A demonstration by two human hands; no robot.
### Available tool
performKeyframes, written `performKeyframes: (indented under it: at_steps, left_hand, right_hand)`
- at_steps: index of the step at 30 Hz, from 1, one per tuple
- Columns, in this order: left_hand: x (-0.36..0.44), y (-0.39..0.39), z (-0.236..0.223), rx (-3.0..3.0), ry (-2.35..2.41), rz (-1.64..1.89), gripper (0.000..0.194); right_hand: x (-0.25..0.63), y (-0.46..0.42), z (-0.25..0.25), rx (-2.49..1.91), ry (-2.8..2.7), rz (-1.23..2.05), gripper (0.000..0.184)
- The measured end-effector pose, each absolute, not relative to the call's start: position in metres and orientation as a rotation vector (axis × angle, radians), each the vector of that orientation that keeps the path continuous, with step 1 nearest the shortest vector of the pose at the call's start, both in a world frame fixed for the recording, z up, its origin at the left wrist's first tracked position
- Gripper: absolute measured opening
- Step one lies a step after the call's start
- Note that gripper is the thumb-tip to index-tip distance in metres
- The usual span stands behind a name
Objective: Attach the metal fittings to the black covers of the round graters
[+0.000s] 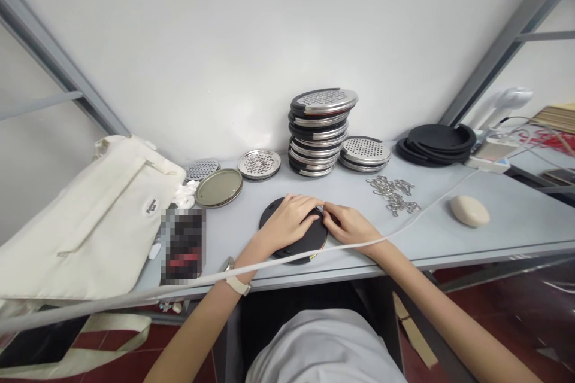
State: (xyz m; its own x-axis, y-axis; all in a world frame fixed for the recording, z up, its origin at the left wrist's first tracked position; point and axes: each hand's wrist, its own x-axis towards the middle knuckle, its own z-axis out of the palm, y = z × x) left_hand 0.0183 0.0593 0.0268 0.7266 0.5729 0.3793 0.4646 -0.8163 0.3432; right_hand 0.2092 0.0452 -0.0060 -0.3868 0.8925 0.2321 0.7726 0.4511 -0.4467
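A black round disc [294, 249] lies near the table's front edge, with a thin coloured rim showing at its lower right. Across its top rests my left hand [287, 221], fingers bent and closed on it, the thumb towards the right. At the disc's upper right edge my right hand [348, 224] is closed in a pinch beside the left fingertips. A small shiny bit shows between the two hands, but what the right fingers hold is hidden. To the right lies a loose pile of small metal clasps [393, 194].
Behind my hands stands a tall stack of round metal graters [318, 137], a shorter grater stack [366, 152] beside it. Black round trays [438, 142] sit at the back right. A white cable [251, 267] crosses in front. A cream bag [99, 209] leans left; a beige mouse [469, 210] lies right.
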Motion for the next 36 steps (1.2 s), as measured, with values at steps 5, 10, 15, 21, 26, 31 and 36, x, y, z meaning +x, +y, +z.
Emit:
performKeyframes:
  at_steps: [5,10,15,21,26,31,36]
  left_hand:
    - [0.0187,0.0593,0.0266,2.701,0.832,0.703,0.024]
    - [0.0186,0.0592,0.0272,2.711,0.832,0.696,0.024]
    - [0.0184,0.0593,0.0272,2.713,0.828,0.698,0.024]
    - [0.0181,0.0591,0.028,2.718,0.825,0.696,0.023]
    - [0.0183,0.0593,0.0277,2.731,0.833,0.695,0.024]
    - [0.0185,0.0596,0.0274,2.742,0.833,0.685,0.023]
    - [0.0185,0.0593,0.0282,2.742,0.834,0.679,0.023]
  right_hand:
    - [0.2099,0.0454,-0.0065,-1.394,-2.278,0.364,0.016]
    - [0.2098,0.045,-0.0065,-1.403,-2.271,0.361,0.013]
    - [0.2101,0.0454,-0.0068,-1.402,-2.273,0.37,0.013]
    - [0.2105,0.0458,-0.0072,-1.403,-2.278,0.355,0.015]
    - [0.2109,0.0464,-0.0083,-1.4,-2.285,0.35,0.016]
    - [0.2107,0.0466,-0.0079,-1.397,-2.281,0.353,0.018]
    - [0.2094,0.047,-0.0065,-1.403,-2.281,0.361,0.02]
